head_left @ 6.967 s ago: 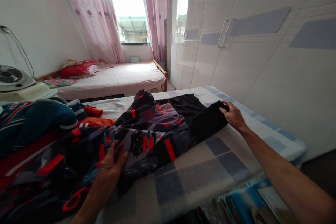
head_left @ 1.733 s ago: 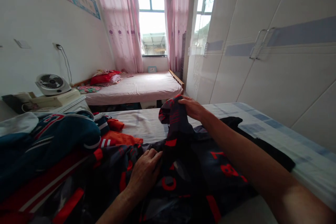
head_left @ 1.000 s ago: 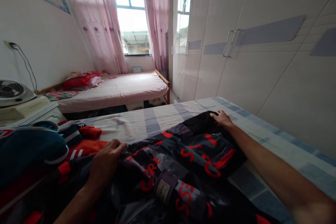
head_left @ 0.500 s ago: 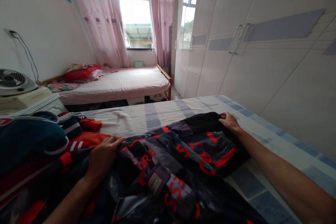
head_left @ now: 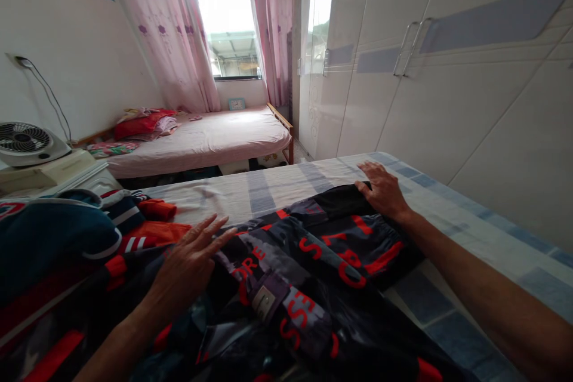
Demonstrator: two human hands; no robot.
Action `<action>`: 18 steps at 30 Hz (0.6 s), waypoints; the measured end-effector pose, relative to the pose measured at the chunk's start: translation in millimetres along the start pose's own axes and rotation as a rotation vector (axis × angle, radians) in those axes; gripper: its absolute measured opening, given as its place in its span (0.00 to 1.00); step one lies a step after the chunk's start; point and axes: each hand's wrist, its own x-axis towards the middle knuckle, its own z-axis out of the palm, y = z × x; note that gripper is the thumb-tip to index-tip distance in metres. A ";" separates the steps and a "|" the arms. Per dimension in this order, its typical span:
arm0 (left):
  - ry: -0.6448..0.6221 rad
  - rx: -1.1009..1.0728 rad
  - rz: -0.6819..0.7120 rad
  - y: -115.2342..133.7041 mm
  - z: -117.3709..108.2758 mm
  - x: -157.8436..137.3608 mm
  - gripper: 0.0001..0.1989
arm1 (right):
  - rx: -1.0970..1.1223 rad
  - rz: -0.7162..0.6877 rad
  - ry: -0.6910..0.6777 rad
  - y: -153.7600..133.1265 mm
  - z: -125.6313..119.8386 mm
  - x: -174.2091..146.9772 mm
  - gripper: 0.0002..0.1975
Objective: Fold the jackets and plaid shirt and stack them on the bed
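A dark garment [head_left: 286,250] with red lettering and grey patches lies spread over the near bed; its exact kind is hard to tell. Over its left part is my left hand [head_left: 192,256], fingers stretched and spread, holding nothing. At the garment's far right corner, by a plain black strip, rests my right hand [head_left: 382,191]. Its fingers are extended and its thumb sits at the black edge, without a grip. A buckle-like tag [head_left: 264,301] shows on a strap in the garment's middle. The near part runs out of the picture.
Left of me lie a teal garment [head_left: 58,245] and orange clothing [head_left: 156,233]. A checked sheet [head_left: 452,239] covers the near bed. Beyond stand a pink-sheeted bed [head_left: 215,140], a fan [head_left: 27,140] on a cabinet, and a white wardrobe [head_left: 492,95] along the right.
Both hands have loosened from the garment's far edge. My left fingers have lifted and spread; my right fingers have opened and moved slightly away from me. The garment stays nearly in place.
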 end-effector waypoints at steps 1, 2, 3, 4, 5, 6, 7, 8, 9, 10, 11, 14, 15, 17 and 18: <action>-0.049 -0.039 0.024 1.1 4.2 -3.9 0.29 | 0.004 -0.025 -0.070 -4.7 6.2 -1.1 0.26; -0.105 -0.073 0.028 1.3 9.3 -8.0 0.30 | 0.014 -0.033 -0.171 -7.9 12.9 -2.7 0.25; -0.161 -0.103 0.017 0.7 14.5 -11.8 0.30 | 0.028 -0.029 -0.283 -9.8 18.7 -4.9 0.25; -0.209 -0.132 -0.004 -0.3 19.1 -14.7 0.30 | 0.043 -0.019 -0.379 -10.8 22.1 -7.8 0.24; -0.241 -0.157 -0.033 -1.4 22.2 -16.4 0.30 | 0.057 -0.008 -0.436 -11.4 22.0 -11.4 0.24; -0.258 -0.180 -0.065 -2.1 23.4 -16.5 0.29 | 0.071 0.003 -0.444 -12.3 17.5 -16.3 0.24; -0.259 -0.203 -0.099 -1.9 22.6 -15.2 0.29 | 0.090 0.012 -0.411 -13.6 8.6 -22.8 0.24; -0.246 -0.233 -0.129 -0.5 20.0 -12.5 0.27 | 0.119 0.014 -0.360 -15.5 -4.4 -31.5 0.25; -0.221 -0.269 -0.154 2.4 16.0 -8.5 0.25 | 0.158 0.016 -0.305 -17.8 -20.5 -42.9 0.25; -0.189 -0.309 -0.172 6.8 11.0 -3.6 0.22 | 0.205 0.022 -0.264 -20.1 -38.2 -57.3 0.25; -0.156 -0.351 -0.179 12.5 5.7 2.2 0.21 | 0.261 0.028 -0.245 -21.9 -56.1 -74.6 0.24; -0.109 -0.442 -0.110 34.7 -6.3 22.8 0.20 | 0.360 0.158 -0.276 -21.7 -99.1 -142.1 0.18; -0.106 -0.451 -0.072 42.5 -7.8 30.1 0.21 | 0.368 0.183 -0.241 -19.8 -107.5 -168.3 0.17; -0.102 -0.448 0.003 56.8 -5.9 43.5 0.23 | 0.337 0.162 -0.125 -15.2 -115.4 -223.1 0.18; -0.095 -0.442 0.032 63.1 -2.7 48.9 0.23 | 0.303 0.119 -0.051 -13.6 -115.7 -250.5 0.21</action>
